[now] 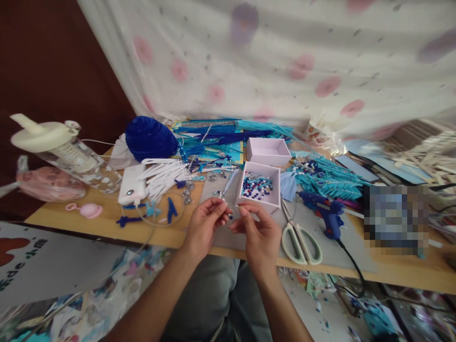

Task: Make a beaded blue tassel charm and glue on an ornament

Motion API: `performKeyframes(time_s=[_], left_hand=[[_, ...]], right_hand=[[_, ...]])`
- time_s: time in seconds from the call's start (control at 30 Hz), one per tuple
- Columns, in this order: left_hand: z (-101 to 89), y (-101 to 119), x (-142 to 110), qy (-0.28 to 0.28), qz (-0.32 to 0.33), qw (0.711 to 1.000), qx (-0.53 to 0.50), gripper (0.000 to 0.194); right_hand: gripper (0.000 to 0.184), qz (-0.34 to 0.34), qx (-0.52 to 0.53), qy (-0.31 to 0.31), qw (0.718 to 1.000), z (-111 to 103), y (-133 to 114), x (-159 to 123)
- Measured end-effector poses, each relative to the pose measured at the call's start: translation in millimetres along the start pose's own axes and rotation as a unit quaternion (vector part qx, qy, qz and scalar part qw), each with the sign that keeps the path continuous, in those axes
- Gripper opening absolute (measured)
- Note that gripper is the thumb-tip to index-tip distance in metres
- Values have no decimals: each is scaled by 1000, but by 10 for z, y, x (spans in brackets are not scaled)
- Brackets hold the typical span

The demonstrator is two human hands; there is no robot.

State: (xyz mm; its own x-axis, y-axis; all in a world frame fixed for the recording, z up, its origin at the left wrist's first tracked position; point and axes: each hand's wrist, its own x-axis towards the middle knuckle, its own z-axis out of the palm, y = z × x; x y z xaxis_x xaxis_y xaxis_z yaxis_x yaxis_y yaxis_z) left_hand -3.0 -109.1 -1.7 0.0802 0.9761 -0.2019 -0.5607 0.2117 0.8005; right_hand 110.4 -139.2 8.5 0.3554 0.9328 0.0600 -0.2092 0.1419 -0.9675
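My left hand (205, 221) is closed in a pinch in front of the bead box, over the table's front part. A small dark blue bead (231, 217) shows just by its fingertips; whether it is strung on anything is too small to tell. Close beside it, my right hand (261, 229) pinches thumb and forefinger together, and what lies between them is hidden. Just beyond both hands stands an open white box (260, 206) with blue, white and red beads (257, 186) in it. Pale beads (218, 194) and a light tassel (232, 181) lie behind my left fingers.
Scissors (301, 241) and a blue glue gun (326, 209) lie right. A second white box (269, 152) stands behind. Left are a white power bank (132, 184) with a cable, white fuzzy stems (162, 176), a blue roll (150, 138) and a tumbler (76, 154). Turquoise stems (329, 176) lie right.
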Motion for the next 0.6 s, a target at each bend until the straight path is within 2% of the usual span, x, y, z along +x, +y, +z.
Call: performKeyframes(time_s=[0.37, 0.6], left_hand=[[-11, -91, 12, -18, -80, 987, -140, 38], [28, -110, 2, -37, -77, 983, -162, 25]], right_hand=[[16, -51, -48, -23, 997, 27, 35, 7], [14, -40, -35, -28, 998, 25, 33, 17]])
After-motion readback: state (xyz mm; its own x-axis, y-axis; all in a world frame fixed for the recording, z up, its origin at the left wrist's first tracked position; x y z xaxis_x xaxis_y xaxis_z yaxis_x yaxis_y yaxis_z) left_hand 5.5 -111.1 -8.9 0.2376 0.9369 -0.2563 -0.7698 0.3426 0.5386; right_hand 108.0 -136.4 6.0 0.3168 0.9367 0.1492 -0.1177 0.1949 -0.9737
